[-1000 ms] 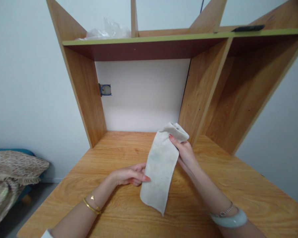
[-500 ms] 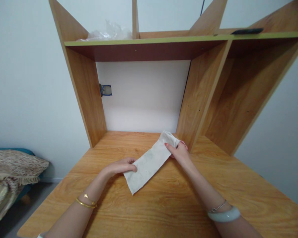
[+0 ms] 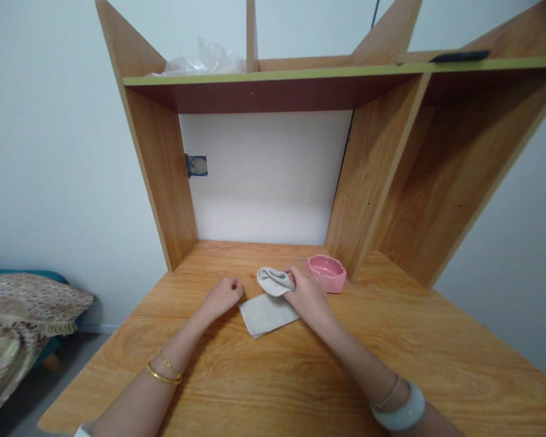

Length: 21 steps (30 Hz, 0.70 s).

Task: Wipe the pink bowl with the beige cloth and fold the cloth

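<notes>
A light grey cloth (image 3: 269,314) lies partly flat on the desk, its far part folded up and over in a loop. My right hand (image 3: 308,297) grips that raised part, fingers wrapped round the fabric. To the cloth's left, my left hand (image 3: 224,296) is closed in a loose fist beside its left corner, apart from it, with nothing visible in the fingers. Just behind my right hand stands a pink dish (image 3: 337,284) with a scalloped rim, like an ashtray; my hand hides its near left side.
The wooden desk (image 3: 236,388) carries a shelf unit with upright side panels (image 3: 161,182) and a crosswise shelf (image 3: 273,76). Clear plastic wrap (image 3: 204,59) and a dark flat object (image 3: 459,56) lie up there. A socket opening (image 3: 197,165) shows in the back wall. Draped fabric (image 3: 27,309) is at left.
The cloth, stretched out between both hands before, is now folded over and lower on the desk. My left hand let go and closed. The pink dish has come into view.
</notes>
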Motion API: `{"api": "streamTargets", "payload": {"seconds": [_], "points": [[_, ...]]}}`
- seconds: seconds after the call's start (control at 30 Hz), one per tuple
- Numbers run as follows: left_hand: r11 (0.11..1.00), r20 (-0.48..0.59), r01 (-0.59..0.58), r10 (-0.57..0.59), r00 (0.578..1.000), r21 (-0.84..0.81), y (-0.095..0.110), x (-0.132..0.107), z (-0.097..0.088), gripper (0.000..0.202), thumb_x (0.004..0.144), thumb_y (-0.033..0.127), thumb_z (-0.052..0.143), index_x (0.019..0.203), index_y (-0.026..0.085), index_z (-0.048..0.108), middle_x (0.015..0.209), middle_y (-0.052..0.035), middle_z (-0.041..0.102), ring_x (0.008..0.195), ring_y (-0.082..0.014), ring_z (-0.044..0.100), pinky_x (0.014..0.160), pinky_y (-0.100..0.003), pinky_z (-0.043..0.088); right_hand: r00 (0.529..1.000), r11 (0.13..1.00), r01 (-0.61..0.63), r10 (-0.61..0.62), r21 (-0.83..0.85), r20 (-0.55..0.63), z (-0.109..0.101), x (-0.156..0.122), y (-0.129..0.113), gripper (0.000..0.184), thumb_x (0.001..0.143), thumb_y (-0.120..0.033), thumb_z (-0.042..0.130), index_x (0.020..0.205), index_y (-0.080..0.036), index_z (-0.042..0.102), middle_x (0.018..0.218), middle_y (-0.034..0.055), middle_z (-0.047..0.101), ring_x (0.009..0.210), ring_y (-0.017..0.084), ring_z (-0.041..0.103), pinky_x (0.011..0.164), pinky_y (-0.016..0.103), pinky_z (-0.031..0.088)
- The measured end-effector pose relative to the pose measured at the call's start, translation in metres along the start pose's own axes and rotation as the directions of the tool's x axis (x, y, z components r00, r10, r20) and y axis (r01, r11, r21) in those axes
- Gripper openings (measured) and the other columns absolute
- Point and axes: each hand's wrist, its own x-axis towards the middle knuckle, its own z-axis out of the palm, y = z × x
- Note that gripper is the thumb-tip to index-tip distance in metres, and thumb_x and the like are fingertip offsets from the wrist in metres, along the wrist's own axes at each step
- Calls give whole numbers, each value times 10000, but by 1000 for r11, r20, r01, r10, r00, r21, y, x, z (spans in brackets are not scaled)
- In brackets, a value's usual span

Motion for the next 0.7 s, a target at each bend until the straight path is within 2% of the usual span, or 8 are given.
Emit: {"api": "streamTargets", "payload": {"seconds": [0.1, 0.17, 0.3, 0.4, 0.47, 0.53, 0.6, 0.7], "points": [[998, 31, 39, -41, 999, 44, -3, 1, 2, 202, 673, 172, 397, 545, 142, 550, 539, -23, 565, 509, -133, 491, 475, -221, 295, 990, 999, 50, -48, -8, 129, 7, -8, -18, 247, 649, -160, 566, 890, -214, 570, 803, 18, 636, 764, 168, 554, 669, 266, 304], [996, 52, 60, -64, 997, 69, -4, 2, 3, 213, 672, 165, 402, 545, 134, 569, 536, -28, 573, 515, -136, 501, 478, -219, 303, 978, 998, 58, -52, -24, 201, 11, -13, -25, 263, 656, -202, 577, 919, -214, 574, 815, 15, 635, 779, 166, 551, 683, 270, 299], [989, 68, 84, -93, 993, 125, -3, 1, 2, 238, 700, 178, 412, 549, 130, 589, 555, -38, 595, 546, -145, 524, 493, -219, 319, 944, 992, 124, -118, -2, 307, 13, -18, -30, 432, 631, -479, 600, 977, -220, 588, 841, 27, 643, 843, 199, 540, 712, 288, 313], [979, 52, 106, -117, 992, 177, 0, -1, -1, 243, 722, 178, 407, 580, 129, 597, 579, -46, 605, 568, -149, 534, 505, -219, 322, 928, 986, 160, -165, 45, 335, 8, -16, -27, 495, 673, -619, 484, 939, -223, 616, 829, 31, 650, 853, 204, 543, 724, 290, 328], [969, 32, 122, -132, 991, 213, 3, -2, -4, 238, 737, 178, 402, 618, 129, 602, 602, -51, 609, 585, -151, 536, 516, -221, 321, 935, 990, 138, -141, 31, 327, 3, -11, -21, 432, 812, -530, 338, 876, -215, 626, 832, 36, 653, 830, 181, 558, 709, 275, 337], [961, 11, 133, -140, 990, 244, 6, -3, -7, 231, 751, 182, 397, 661, 131, 604, 640, -57, 614, 610, -155, 537, 526, -224, 319, 956, 996, 69, -47, -64, 290, 0, -5, -11, 381, 881, -355, 257, 899, -195, 603, 888, 60, 646, 850, 175, 563, 701, 267, 341], [954, -9, 138, -140, 990, 266, 9, -3, -8, 223, 759, 178, 393, 698, 134, 602, 687, -64, 617, 644, -160, 538, 537, -227, 318, 962, 979, -30, 83, -202, 260, 0, 0, 1, 290, 859, -243, 307, 1017, -167, 539, 953, 99, 625, 910, 198, 549, 709, 278, 341], [948, -25, 139, -138, 990, 285, 12, -5, -9, 218, 761, 163, 385, 726, 137, 598, 716, -68, 614, 673, -165, 537, 546, -229, 314, 919, 964, -101, 185, -246, 347, 4, 2, 17, 322, 796, -199, 409, 1111, -135, 435, 980, 124, 601, 917, 214, 544, 692, 280, 347]]}}
